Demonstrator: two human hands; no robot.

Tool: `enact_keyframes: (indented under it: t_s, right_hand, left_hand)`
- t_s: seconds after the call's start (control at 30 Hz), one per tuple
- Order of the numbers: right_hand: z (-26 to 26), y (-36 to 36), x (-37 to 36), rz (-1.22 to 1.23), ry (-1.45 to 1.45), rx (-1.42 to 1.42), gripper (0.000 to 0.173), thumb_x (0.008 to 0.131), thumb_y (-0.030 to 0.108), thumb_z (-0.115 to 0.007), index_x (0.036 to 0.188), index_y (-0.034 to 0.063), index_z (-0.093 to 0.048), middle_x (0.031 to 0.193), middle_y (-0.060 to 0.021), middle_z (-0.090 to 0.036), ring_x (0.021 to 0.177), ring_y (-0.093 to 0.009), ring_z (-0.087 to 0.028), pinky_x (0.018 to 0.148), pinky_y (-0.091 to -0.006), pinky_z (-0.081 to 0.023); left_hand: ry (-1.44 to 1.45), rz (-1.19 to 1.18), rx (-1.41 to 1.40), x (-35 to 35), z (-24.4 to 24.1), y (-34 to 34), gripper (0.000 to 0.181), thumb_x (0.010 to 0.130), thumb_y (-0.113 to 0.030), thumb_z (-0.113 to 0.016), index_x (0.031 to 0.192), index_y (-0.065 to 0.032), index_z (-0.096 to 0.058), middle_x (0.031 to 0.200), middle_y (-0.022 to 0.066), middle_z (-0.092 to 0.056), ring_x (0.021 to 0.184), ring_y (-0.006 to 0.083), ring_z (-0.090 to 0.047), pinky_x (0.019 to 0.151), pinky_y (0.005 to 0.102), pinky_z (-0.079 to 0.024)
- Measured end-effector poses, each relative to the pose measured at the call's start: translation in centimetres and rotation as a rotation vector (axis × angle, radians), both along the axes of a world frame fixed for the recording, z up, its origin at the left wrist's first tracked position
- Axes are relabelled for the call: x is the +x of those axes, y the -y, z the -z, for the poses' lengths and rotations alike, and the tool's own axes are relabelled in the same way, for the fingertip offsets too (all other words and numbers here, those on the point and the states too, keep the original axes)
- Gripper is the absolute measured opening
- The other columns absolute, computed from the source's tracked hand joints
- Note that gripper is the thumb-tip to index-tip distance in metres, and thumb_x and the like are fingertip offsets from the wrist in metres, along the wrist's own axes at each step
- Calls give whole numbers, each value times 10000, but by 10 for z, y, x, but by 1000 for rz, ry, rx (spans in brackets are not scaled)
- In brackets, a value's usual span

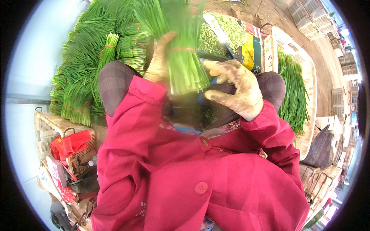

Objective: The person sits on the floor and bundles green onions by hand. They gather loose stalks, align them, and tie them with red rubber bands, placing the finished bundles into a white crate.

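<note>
My left hand [157,59], in a pale stained glove, grips a bundle of garlic chives [186,70] above my lap. A red band circles the bundle; its pale cut ends point down towards me, and its leafy top is blurred. Just right of those ends, my right hand [238,88] is gloved too, with thumb and fingers spread and nothing between them. Another banded chive bundle [108,52] lies on a large pile of chives [89,43] beyond my left knee.
Chopped chive ends [231,29] lie ahead around a long metal strip [218,33], beside a yellow-and-green printed sack [251,53]. At right, a pale plastic crate [310,75] holds chives [292,86]. A red bag [72,143] hangs on a crate [46,127] at left.
</note>
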State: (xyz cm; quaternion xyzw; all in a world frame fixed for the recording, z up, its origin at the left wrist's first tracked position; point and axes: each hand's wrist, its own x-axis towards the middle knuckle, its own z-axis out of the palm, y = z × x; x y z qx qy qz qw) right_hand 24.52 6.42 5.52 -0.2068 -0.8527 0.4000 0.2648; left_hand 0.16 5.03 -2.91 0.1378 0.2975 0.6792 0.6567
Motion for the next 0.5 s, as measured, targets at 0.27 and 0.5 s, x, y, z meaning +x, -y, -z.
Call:
enact_keyframes:
  t_s: [0.27, 0.5]
  right_hand:
    - [12, -2, -11, -9, 317, 480, 269, 727, 183, -765, 978, 111, -701, 864, -78, -611, 816, -309, -601, 723, -407, -483]
    - [18, 4, -9, -123, 332, 399, 118, 804, 214, -610, 744, 113, -618, 767, -96, -588, 835, -288, -612, 690, -419, -517]
  left_hand:
    - [-133, -180, -8, 1, 26, -7, 448, 825, -310, -694, 1173, -42, -605, 1045, 133, -682, 887, 272, -673, 812, 405, -568]
    - [-363, -134, 33, 29, -20, 14, 534, 802, -436, -703, 1183, -77, -597, 1067, 119, -655, 864, 237, -663, 784, 369, -553]
